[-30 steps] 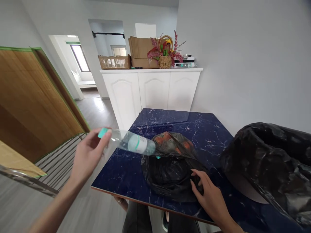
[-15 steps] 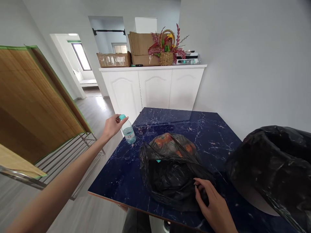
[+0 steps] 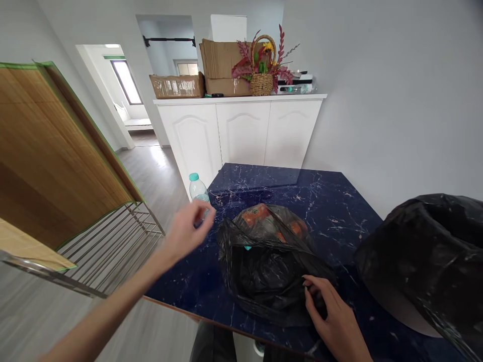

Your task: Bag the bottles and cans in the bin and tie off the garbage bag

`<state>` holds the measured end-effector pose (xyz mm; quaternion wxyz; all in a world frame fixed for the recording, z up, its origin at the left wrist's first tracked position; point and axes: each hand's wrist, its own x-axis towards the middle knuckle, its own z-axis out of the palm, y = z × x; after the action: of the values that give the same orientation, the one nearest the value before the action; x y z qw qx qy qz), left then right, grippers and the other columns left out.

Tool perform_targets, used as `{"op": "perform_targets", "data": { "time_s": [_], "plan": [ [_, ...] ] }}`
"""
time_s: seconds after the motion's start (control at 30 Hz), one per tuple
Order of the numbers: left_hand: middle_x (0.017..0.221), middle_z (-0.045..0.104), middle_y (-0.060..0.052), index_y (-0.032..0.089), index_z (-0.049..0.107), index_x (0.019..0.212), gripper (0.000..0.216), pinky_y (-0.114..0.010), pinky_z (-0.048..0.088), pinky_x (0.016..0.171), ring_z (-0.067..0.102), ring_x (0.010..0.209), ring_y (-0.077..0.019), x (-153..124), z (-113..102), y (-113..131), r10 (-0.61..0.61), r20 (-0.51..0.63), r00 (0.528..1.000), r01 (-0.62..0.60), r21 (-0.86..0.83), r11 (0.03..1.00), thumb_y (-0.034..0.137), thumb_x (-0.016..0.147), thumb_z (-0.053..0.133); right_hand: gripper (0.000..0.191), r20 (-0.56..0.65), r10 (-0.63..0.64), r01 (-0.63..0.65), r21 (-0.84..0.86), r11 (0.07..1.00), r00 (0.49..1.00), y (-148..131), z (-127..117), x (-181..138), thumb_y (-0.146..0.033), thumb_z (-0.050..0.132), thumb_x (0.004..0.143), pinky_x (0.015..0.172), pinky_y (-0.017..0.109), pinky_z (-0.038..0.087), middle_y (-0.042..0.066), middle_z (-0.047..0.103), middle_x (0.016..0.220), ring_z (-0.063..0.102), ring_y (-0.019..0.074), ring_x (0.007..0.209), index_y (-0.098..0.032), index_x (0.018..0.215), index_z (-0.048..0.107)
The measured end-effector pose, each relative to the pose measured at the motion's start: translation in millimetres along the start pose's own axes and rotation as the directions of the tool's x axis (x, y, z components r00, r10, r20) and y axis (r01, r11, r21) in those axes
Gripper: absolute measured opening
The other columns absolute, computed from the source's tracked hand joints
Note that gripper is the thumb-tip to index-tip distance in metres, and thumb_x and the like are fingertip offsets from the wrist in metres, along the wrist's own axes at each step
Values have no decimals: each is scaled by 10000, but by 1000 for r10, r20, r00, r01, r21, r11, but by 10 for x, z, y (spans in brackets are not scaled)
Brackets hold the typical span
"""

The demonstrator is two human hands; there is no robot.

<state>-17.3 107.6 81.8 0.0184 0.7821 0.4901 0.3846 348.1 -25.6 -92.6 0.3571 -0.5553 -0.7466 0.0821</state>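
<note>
A clear water bottle [image 3: 196, 190] with a teal cap stands upright at the left edge of the dark blue marble table [image 3: 324, 201]. My left hand [image 3: 187, 230] hovers just in front of it, empty, fingers loosely curled and blurred. A black plastic bag [image 3: 264, 264] lies mid-table, with orange-red produce [image 3: 256, 215] showing through its top and a small teal item at its opening. My right hand [image 3: 334, 319] rests on the bag's lower right side, fingers gripping the plastic.
A larger black bag [image 3: 426, 251] fills the right of the table. A bamboo mat [image 3: 49, 161] and metal rack [image 3: 113, 251] stand at left. White cabinets [image 3: 241, 130] at the back carry cardboard boxes [image 3: 177, 85] and a flower basket [image 3: 261, 70].
My left hand carried the bottle from over the bag to the table's left edge, stood it upright, let go and drew back toward me. My right hand stayed on the bag.
</note>
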Motion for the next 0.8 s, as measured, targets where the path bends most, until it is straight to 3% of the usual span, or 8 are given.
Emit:
{"op": "perform_targets", "data": {
  "time_s": [0.07, 0.13, 0.2, 0.33, 0.47, 0.6, 0.7, 0.8],
  "plan": [
    [976, 693, -51, 220, 666, 1032, 228, -314, 518, 823, 661, 882, -188, -258, 145, 286, 184, 363, 914, -145, -131, 981, 334, 1092, 477, 302, 1, -1, 1, -2, 1000, 1000, -6, -1, 0, -412, 443, 1124, 687, 269, 631, 97, 693, 1126, 766, 202, 881, -305, 1392, 532],
    [1086, 715, -77, 211, 678, 1095, 243, -350, 522, 904, 684, 994, -220, -464, 339, 459, 227, 523, 822, -219, -79, 973, 309, 1107, 456, 306, -14, -3, 3, -9, 1000, 1000, -22, -4, 7, -430, 418, 1130, 682, 273, 633, 100, 698, 1115, 770, 206, 878, -303, 1384, 533],
    [1101, 717, -109, 177, 685, 1127, 257, -398, 518, 896, 688, 997, -262, -599, 548, 502, 154, 589, 794, -278, 126, 952, 287, 1108, 453, 326, -31, -11, 10, -14, 1000, 999, -41, -11, 16, -465, 391, 1135, 641, 265, 625, 100, 705, 1085, 772, 207, 843, -301, 1376, 536],
    [1051, 704, -180, 98, 714, 1082, 365, -447, 505, 838, 679, 978, -349, -665, 882, 379, -28, 552, 833, -288, 477, 830, 433, 1068, 569, 373, -39, -14, 14, -12, 1000, 999, -70, -25, 27, -526, 369, 1131, 585, 254, 607, 96, 713, 1043, 771, 208, 794, -306, 1376, 542],
    [1062, 704, -180, 107, 719, 1082, 488, -452, 480, 875, 671, 1019, -355, -567, 1090, 298, -32, 449, 893, -231, 519, 823, 562, 1059, 545, 378, -34, 6, -6, 0, 1000, 999, -74, -23, 30, -530, 368, 1129, 612, 265, 612, 94, 705, 1032, 767, 214, 811, -307, 1381, 539],
    [1064, 709, -154, 134, 714, 1069, 411, -435, 461, 861, 670, 1000, -330, -463, 1239, 331, -27, 414, 910, -211, 519, 828, 522, 1059, 575, 377, -15, 17, -17, 6, 1000, 1000, -62, -10, 25, -524, 357, 1132, 624, 266, 613, 98, 699, 1039, 766, 213, 828, -305, 1386, 529],
    [1054, 711, -142, 133, 703, 1054, 320, -435, 462, 866, 673, 994, -323, -439, 1231, 380, -19, 417, 909, -219, 516, 828, 436, 1061, 600, 378, -6, 20, -20, 3, 1000, 1000, -56, -10, 21, -522, 353, 1133, 626, 267, 614, 101, 695, 1049, 767, 212, 834, -302, 1389, 522],
    [1036, 717, -130, 152, 687, 1059, 285, -431, 478, 854, 685, 969, -312, -467, 1023, 438, 16, 379, 925, -218, 497, 840, 402, 1084, 553, 378, -4, 21, -21, 4, 1000, 1000, -59, -20, 22, -511, 357, 1134, 632, 269, 617, 104, 695, 1056, 767, 214, 845, -298, 1403, 516]
  ]
}}
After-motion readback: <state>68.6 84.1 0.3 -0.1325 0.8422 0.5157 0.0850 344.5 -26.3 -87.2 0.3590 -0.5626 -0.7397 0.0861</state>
